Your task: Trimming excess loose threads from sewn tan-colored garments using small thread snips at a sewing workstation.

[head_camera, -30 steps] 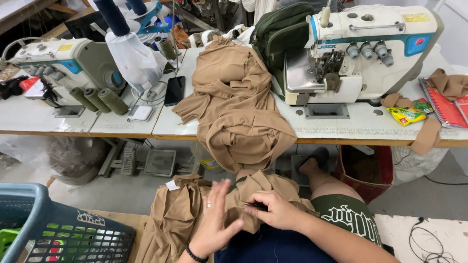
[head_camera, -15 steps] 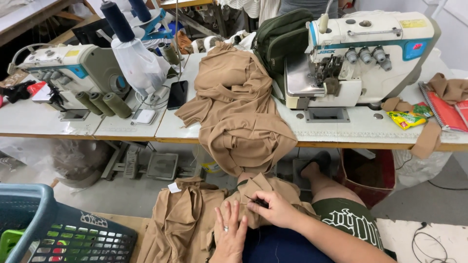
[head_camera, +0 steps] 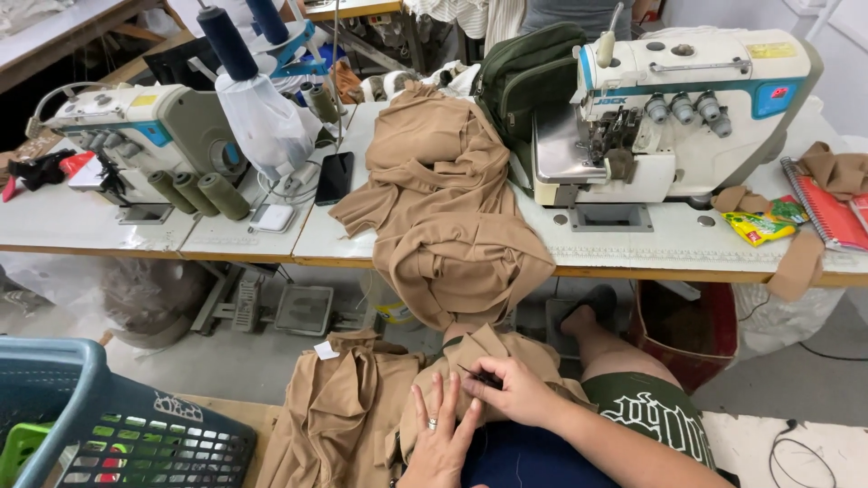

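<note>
the tan garment (head_camera: 493,357) lies rumpled across the person's lap, soft and folded over itself, its upper edge rising toward the table's edge. a small dark tool (head_camera: 482,378) rests on the cloth, thin and short.

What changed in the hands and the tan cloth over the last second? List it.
The left hand slid right along the tan garment on the lap until its fingers met the right hand, which kept pinching a small dark tool at the cloth. The cloth pile on the table, sewing machine and blue basket stayed put.
</note>
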